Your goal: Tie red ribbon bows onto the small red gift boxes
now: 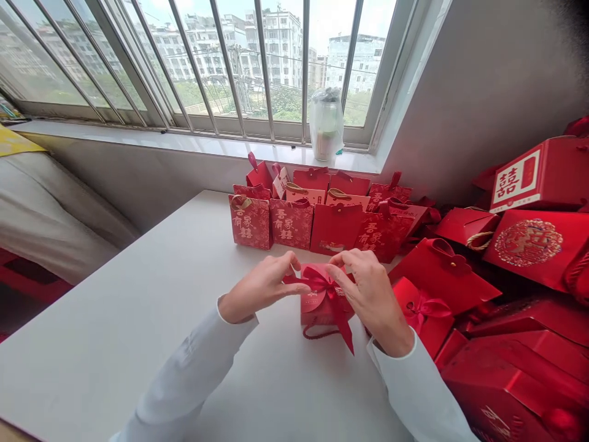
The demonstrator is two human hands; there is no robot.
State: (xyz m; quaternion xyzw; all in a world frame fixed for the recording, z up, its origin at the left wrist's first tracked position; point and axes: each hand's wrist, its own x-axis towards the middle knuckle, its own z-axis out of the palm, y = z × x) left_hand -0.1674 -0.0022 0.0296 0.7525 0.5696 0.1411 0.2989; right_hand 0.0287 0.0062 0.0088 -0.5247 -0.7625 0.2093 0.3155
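Note:
A small red gift box (310,315) stands on the white table in front of me, with a red ribbon (341,322) tied in a bow on its top. One ribbon tail hangs down the near side, and a dark red cord handle (319,334) droops below. My left hand (262,283) pinches the bow's left loop between thumb and fingers. On the other side, my right hand (370,294) has its thumb and fingers closed at the bow's right part, which the hand partly hides.
Several red gift bags (292,224) stand in rows at the table's back edge. A heap of red boxes (524,245) fills the right side. On the windowsill is a bagged jar (326,126). The white table (151,294) stretches to the left.

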